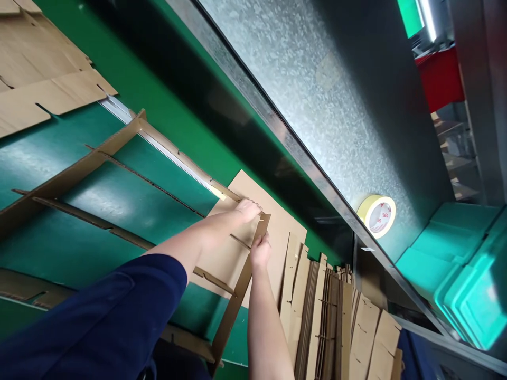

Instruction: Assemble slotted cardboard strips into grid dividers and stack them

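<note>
Slotted cardboard strips stand on edge on a green work surface, crossing one another as an open grid. My left hand [249, 209] is closed over the end of the far long strip [178, 153], near the grid's right corner. Just below it, my right hand [260, 250] grips the right cross strip [233, 306] close to its upper end. That end [264, 221] sits close beside my left fingers; whether the slots are joined there is hidden. Another cross strip [71, 174] forms the left part of the grid. A flat cardboard sheet [277, 211] lies beneath the corner.
Stacked slotted cardboard strips [317, 311] stand at the lower right. Flat cardboard pieces [43, 58] lie at the upper left. A metal shelf [293, 68] runs above the far edge, bearing a tape roll [380, 216] and teal bins [455, 269].
</note>
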A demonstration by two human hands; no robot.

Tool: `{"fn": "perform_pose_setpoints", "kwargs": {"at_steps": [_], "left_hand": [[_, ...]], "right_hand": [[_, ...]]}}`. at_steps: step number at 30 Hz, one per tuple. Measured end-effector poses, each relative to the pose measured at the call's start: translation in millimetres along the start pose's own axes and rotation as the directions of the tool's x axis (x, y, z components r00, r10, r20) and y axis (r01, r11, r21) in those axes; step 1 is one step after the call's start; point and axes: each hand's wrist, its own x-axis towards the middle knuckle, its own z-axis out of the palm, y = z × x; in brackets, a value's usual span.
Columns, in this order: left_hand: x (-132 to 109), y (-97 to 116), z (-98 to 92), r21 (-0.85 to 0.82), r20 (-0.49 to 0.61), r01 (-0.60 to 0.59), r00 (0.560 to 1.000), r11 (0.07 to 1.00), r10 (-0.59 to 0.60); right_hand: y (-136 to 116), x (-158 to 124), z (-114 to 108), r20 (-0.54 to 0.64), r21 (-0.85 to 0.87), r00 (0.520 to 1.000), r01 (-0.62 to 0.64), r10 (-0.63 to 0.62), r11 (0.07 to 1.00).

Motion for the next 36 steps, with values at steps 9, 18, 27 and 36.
{"fn": "perform_pose_setpoints", "kwargs": {"at_steps": [9, 18, 27, 36], "left_hand": [[-5.3, -0.9, 1.4, 0.093, 0.058, -0.022, 0.998, 0.995, 0.017], [-4.6, 2.9, -2.7, 0.099, 0.047, -0.026, 0.999, 0.995, 0.022], [-76.0, 21.1, -3.3, -0.027, 0.097, -0.19, 0.977, 0.981, 0.192], [-90.2, 19.2, 10.9, 0.078, 0.31, -0.214, 0.933, 0.974, 0.18]], "right_hand": [[-6.0, 0.4, -2.4, -0.018, -0.049, 1.0, -0.003, 0.002, 0.999], [-14.1, 6.5, -9.5, 0.073, -0.085, 0.995, -0.056, 0.062, 0.995], [-7.0, 7.6, -11.3, 0.153, 0.016, 0.983, -0.106, 0.103, 0.994], [-2.2, 9.2, -7.9, 0.112, 0.235, 0.987, -0.136, 0.112, 0.962]]}}
